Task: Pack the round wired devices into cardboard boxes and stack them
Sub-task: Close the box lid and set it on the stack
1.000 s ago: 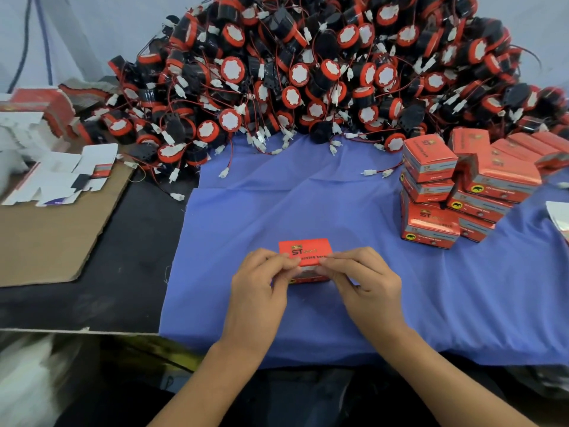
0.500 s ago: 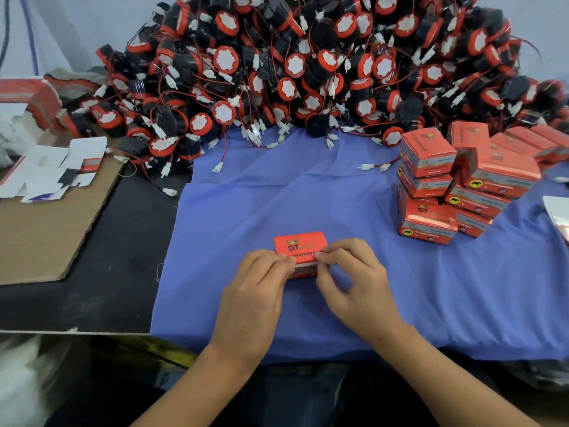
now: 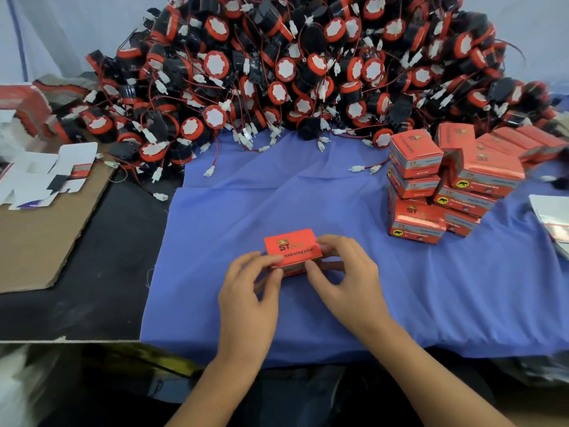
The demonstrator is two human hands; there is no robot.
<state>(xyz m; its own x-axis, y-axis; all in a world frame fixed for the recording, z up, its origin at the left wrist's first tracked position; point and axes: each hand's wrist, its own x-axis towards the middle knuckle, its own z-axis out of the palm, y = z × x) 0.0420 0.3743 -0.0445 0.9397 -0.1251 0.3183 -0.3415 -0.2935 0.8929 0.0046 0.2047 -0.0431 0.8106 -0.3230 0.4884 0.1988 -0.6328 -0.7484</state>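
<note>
Blue cloth covering bench, bare stretch lying mid-cloth | red box sitting near front edge, lower part hiding behind fingers | left hand pinching its left corner | right hand gripping its right end | device pile running off top | packed-box stack crowding right edge, blurry

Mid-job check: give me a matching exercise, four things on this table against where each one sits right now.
Things:
1. single box
2. stacked boxes
3. heap of round devices
4. flat unfolded cartons

Places:
A. along the far edge of the blue cloth
B. right part of the cloth
C. gripped between left hand and right hand
D. left, on the brown cardboard sheet

Pairs: 1-C, 2-B, 3-A, 4-D.
</note>
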